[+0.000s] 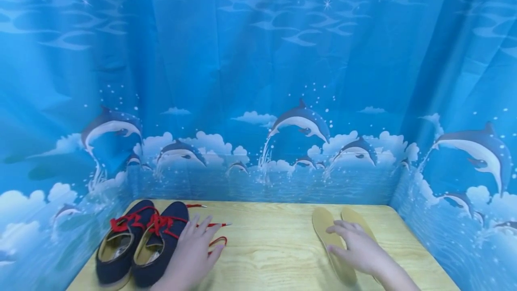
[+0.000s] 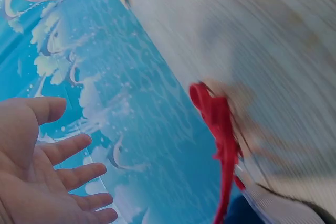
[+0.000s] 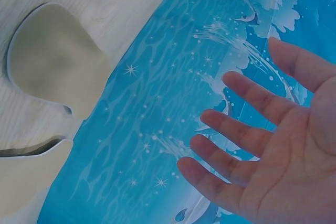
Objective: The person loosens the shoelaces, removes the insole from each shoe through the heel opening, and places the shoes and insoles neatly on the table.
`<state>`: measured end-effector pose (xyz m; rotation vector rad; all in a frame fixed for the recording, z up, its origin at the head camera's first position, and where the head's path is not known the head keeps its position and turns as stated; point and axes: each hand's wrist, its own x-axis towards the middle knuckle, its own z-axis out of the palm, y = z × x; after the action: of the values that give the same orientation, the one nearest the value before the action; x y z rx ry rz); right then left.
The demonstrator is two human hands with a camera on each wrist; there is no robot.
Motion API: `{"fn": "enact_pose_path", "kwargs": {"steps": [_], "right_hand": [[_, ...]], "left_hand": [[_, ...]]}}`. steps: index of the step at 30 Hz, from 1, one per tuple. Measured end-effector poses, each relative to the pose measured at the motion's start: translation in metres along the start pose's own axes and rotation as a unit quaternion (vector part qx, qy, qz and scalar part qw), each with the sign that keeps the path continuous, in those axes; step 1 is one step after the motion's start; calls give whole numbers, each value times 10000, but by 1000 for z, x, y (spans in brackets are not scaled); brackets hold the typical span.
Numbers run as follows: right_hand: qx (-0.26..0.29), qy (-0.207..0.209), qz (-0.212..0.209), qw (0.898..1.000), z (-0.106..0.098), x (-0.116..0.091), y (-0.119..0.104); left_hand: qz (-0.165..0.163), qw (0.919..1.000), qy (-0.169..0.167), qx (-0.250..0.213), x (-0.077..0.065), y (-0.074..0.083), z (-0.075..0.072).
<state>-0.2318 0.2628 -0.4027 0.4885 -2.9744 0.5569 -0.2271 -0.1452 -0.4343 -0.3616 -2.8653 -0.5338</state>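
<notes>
Two dark navy shoes with red laces stand side by side at the left of the table: the left shoe (image 1: 114,262) and the right shoe (image 1: 150,262). My left hand (image 1: 193,251) is spread just beside the right shoe, partly covering its side and the loose red lace (image 1: 218,240). It holds nothing; in the left wrist view the fingers (image 2: 84,177) are extended. On the right lie two tan insoles, the nearer insole (image 1: 322,221) and the farther insole (image 1: 355,214). Over them hovers my right hand (image 1: 361,248), holding nothing, its fingers (image 3: 236,129) apart in the right wrist view.
A light wood-grain table (image 1: 266,241) carries everything. Blue curtains (image 1: 258,80) printed with dolphins and clouds enclose it at the back and on both sides. Bare tabletop lies between the shoes and the insoles.
</notes>
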Motion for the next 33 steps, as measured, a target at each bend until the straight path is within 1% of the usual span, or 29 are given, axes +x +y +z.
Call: {"fn": "enact_pose_path", "kwargs": {"steps": [5, 9, 12, 15, 18, 23, 25, 28, 33], "right_hand": [[-26, 40, -97, 9999, 1, 2, -6], [53, -50, -10, 10000, 0, 6, -10], [131, -98, 62, 9998, 0, 8, -14], [148, -96, -26, 9998, 1, 9, -17], [157, -87, -119, 9998, 1, 11, -20], [233, -148, -128, 9995, 4, 13, -26], [256, -159, -143, 9994, 4, 15, -28], [239, -114, -183, 9995, 5, 16, -31], [159, 91, -350, 9992, 6, 21, -33]], "left_hand": [[197, 9996, 150, -120, 2, 14, 5], [275, 9992, 129, -245, 5, 22, 6], [356, 9990, 161, -226, 6, 27, 8], [445, 9985, 231, -204, 8, 32, 11], [511, 9983, 199, -195, 10, 36, 13], [467, 9985, -71, -259, 12, 41, 14], [461, 9984, -125, -286, 12, 42, 13], [512, 9984, -131, -219, 12, 44, 11], [605, 9982, 17, -54, 16, 46, 8]]}}
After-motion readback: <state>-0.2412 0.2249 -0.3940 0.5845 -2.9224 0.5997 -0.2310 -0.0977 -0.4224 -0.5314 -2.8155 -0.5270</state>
